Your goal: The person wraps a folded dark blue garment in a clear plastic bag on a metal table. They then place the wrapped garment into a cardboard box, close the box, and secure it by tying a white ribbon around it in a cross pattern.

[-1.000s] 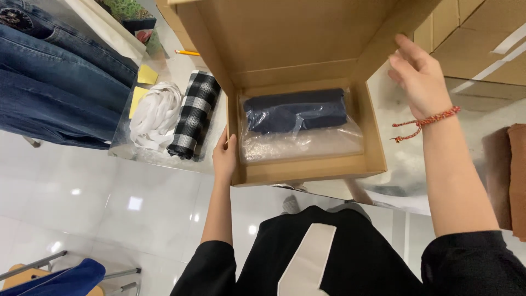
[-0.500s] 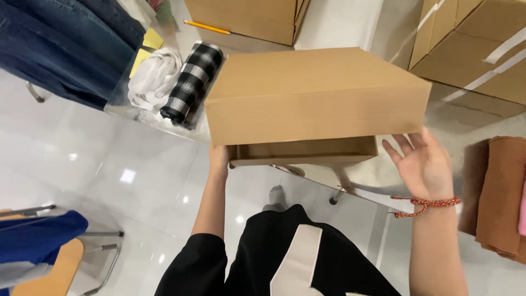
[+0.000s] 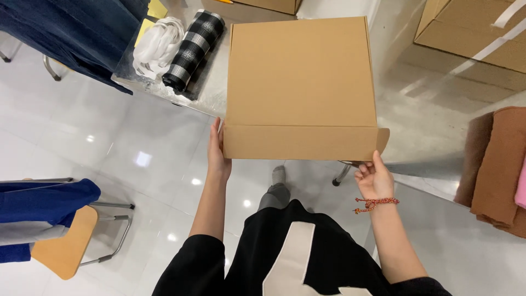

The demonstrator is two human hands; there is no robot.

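Flat brown cardboard box [image 3: 300, 87] sat closed on the shiny tabletop [image 3: 427, 109], its near edge overhanging the tabletop's front. Left hand [image 3: 217, 151] was flat, fingers together, pressed against the box's front-left corner. Right hand [image 3: 375, 176] was half curled just under the front-right corner, fingertips touching the small side flap [image 3: 382, 141] that stuck out there; it gripped nothing. Red braided bracelet [image 3: 375, 204] on the right wrist. To the left of the box lay a rolled black-and-white checked fabric [image 3: 193, 50] beside a white bundle [image 3: 156, 46]. Brown folded cloth [image 3: 501, 164] at the far right, well apart. Wooden chair [image 3: 66, 241] with blue garment [image 3: 44, 203] on the white floor at lower left.
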